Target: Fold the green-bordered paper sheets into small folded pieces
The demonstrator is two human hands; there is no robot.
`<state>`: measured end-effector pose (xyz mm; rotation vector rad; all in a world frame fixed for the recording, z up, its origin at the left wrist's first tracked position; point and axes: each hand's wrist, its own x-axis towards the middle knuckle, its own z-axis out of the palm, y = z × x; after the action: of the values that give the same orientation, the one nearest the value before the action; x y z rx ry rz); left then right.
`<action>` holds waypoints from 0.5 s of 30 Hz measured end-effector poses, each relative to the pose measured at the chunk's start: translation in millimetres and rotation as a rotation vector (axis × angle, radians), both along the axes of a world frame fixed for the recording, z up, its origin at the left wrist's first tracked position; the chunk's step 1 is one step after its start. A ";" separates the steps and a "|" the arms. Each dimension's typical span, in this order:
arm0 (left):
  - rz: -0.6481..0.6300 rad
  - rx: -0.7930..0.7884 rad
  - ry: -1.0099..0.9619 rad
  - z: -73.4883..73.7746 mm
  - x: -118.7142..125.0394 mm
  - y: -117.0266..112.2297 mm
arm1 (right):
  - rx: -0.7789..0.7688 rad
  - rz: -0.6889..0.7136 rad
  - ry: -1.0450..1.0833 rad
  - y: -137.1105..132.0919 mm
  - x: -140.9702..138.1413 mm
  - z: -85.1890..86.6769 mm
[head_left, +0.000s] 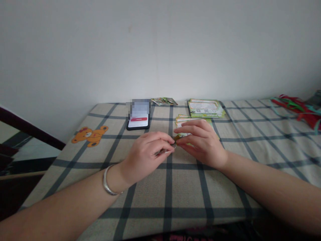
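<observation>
Packet (175,145), small and shiny, pinched between the curled fingertips of the left hand (147,155) and right hand (204,142), which mostly hide it. An uneven pull could make it slip or tear suddenly; the right fingers, close to the cards (179,124) just beyond them, might then scatter these. Its visible strip seems to run crosswise between both hands' fingertips; full long axis and facing cannot be told.

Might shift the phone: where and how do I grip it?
Probably grip the phone by its long sides at the near end, from the near side and above: it lies flat, screen up, far end toward the wall, a packet by its far right corner.
</observation>
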<state>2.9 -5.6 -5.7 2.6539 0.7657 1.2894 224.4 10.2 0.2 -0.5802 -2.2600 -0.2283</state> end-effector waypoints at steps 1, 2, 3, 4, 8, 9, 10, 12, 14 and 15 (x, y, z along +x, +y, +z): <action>-0.001 0.020 0.003 -0.2 -0.2 0.0 | 0.001 0.001 -0.004 -0.1 0.2 -0.4; -0.005 0.035 0.005 -0.2 -0.3 0.0 | 0.000 0.001 -0.007 -0.2 0.2 -0.7; -0.012 0.043 0.008 -0.1 -0.4 0.0 | -0.001 0.003 -0.009 -0.4 0.3 -1.1; -0.019 0.047 0.012 0.3 -0.5 -0.1 | -0.003 0.003 -0.010 -0.5 0.2 -1.3; -0.027 0.055 0.036 3.1 -0.7 -0.8 | -0.009 -0.004 -0.018 -1.8 -1.1 -1.1; -0.015 0.056 0.044 3.7 -0.7 -1.1 | -0.010 -0.009 -0.021 -2.2 -1.6 -0.8; 0.000 0.054 0.053 4.1 -0.7 -1.4 | -0.010 -0.014 -0.023 -2.7 -2.0 -0.6; 0.036 0.048 0.063 4.3 -0.7 -2.0 | -0.013 -0.022 -0.026 -3.5 -2.4 0.0; 0.059 0.045 0.066 3.6 -0.8 -2.3 | -0.011 -0.023 -0.039 -4.2 -2.2 0.7; 0.066 0.047 0.073 3.0 -0.8 -2.4 | -0.008 -0.023 -0.048 -4.4 -2.1 1.0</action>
<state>2.2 -8.0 -2.6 2.7488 0.8496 1.2472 222.3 5.8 1.2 -0.6111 -2.3023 -0.2469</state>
